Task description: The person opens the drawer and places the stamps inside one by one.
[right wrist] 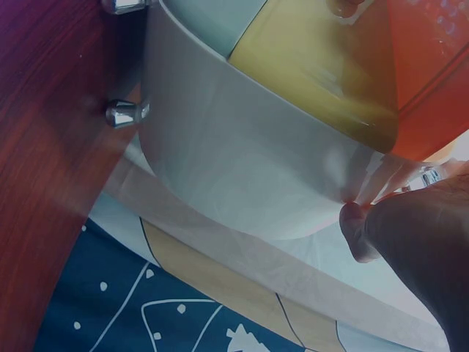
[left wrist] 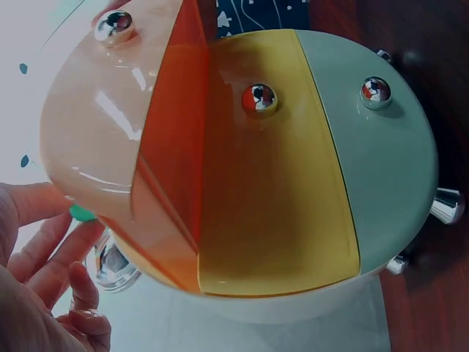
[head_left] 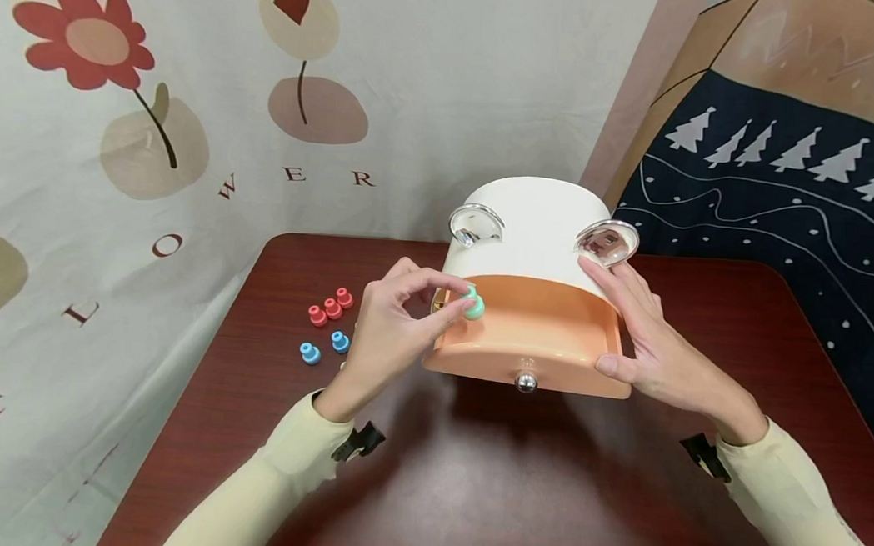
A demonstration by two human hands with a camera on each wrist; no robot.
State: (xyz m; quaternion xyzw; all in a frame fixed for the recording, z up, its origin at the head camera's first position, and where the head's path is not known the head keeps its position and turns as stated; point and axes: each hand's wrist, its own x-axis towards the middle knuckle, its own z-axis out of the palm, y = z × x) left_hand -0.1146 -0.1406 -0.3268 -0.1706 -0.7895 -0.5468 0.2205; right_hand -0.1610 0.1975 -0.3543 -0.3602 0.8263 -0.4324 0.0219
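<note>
Left hand [head_left: 388,328]: pinching green peg [head_left: 472,303] over open orange drawer [head_left: 531,333]
Right hand [head_left: 646,340]: fingers straight, bracing white organizer [head_left: 533,229] (desk-top)
Desk [head_left: 470,475]: red pegs [head_left: 331,307], blue pegs [head_left: 324,347]

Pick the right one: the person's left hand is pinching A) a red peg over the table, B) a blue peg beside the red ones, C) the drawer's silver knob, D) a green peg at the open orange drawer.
D: in the head view the left hand pinches a green peg at the left edge of the open orange drawer, while the red pegs and blue pegs lie on the table.
</note>
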